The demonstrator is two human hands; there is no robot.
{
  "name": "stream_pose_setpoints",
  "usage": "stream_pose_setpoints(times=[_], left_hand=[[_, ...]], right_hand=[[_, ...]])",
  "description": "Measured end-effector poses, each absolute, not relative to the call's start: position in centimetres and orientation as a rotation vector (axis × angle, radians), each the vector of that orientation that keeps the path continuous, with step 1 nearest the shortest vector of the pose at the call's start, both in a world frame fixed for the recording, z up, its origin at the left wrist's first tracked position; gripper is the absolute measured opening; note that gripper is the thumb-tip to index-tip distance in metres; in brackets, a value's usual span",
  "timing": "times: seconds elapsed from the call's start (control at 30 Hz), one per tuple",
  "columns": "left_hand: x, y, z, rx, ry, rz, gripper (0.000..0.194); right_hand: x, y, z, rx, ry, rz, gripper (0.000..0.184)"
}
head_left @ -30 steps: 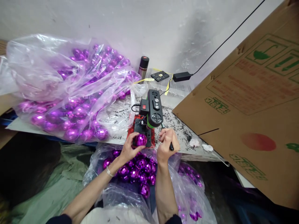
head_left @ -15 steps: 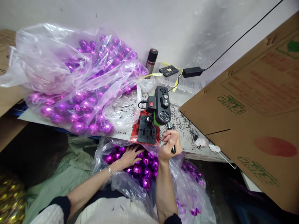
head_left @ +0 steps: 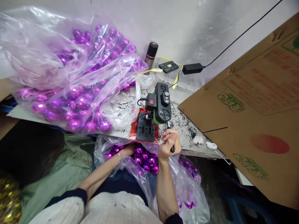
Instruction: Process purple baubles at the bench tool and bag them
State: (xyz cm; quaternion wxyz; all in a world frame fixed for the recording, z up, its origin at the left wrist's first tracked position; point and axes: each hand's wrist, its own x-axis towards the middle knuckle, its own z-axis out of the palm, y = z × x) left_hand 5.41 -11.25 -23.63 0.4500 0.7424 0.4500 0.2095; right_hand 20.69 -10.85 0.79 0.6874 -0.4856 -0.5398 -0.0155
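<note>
1. Balls point(head_left: 151, 161), purple, mirror-faceted and too many to count, lie in an open, crinkled clear bag point(head_left: 101, 152) at the lap.
2. Left hand point(head_left: 127, 150) is sunk among them, fingers hidden; I cannot tell whether it holds one.
3. Right hand point(head_left: 170, 143) is closed around one lever point(head_left: 172, 149), black-gripped.
4. One machine point(head_left: 161, 104), black with two round grilles, stands beyond; its slotted base plate point(head_left: 146, 127) is bare, over a red sheet point(head_left: 133, 129).
5. White table point(head_left: 184, 140), strewn with thin black shreds, carries two small white lumps point(head_left: 204, 142).
6. One big, glossy plastic sack point(head_left: 44, 34), left, bulges with more purple balls; one cardboard carton point(head_left: 233, 124) tilts right.
7. Farthest: one cylindrical bottle point(head_left: 151, 51).
</note>
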Motion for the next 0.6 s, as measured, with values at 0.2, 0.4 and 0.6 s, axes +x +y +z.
stream_pose_setpoints(times=[0.2,0.4,0.6], left_hand=[[0.1,-18.4,-22.0,1.996,0.996,0.082,0.065],[-4.4,-21.4,-16.7,2.072,0.948,0.176,0.058],[-6.3,-9.3,-3.1,2.046,0.858,0.543,0.036]], right_hand=[[20.5,-10.9,0.8,-1.120,-1.174,-0.013,0.045],[20.3,-11.2,0.8,-1.076,-1.161,0.049,0.044],[20.1,-10.9,0.8,-1.061,-1.144,0.041,0.043]])
